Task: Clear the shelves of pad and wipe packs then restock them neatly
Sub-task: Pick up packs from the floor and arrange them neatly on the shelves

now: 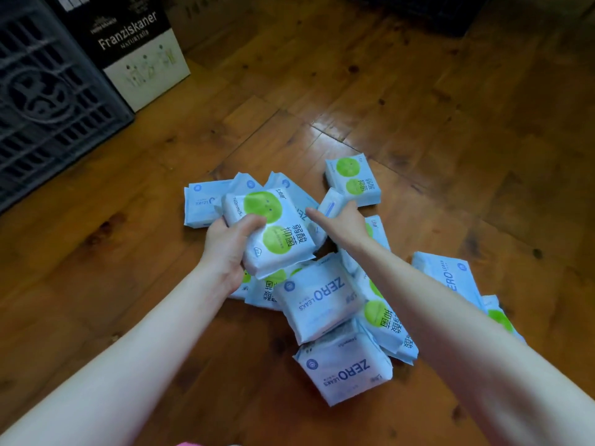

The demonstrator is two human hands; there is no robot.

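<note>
While both bare arms reach forward and down, the wooden floor fills most of the view, its boards glossy with a bright glare patch near the middle. At the upper left stands a dark plastic crate, and just beside it on its right a black-and-white carton printed "Franziskaner". On the floor lies a loose pile of pad packs, overlapping at odd angles; some are pale blue and marked "ZERO LEAKS", others white with green circles. One "ZERO LEAKS" pack sits at the near edge of the pile, and one green-circle pack lies at the far edge, slightly apart from the rest. The left hand has its grip closed around a white green-circle pack, thumb on top, fingers underneath, holding it tilted above the pile. The right hand has its grip wrapped around a small pale blue pack, with the index finger stretched out toward the left hand's pack.
</note>
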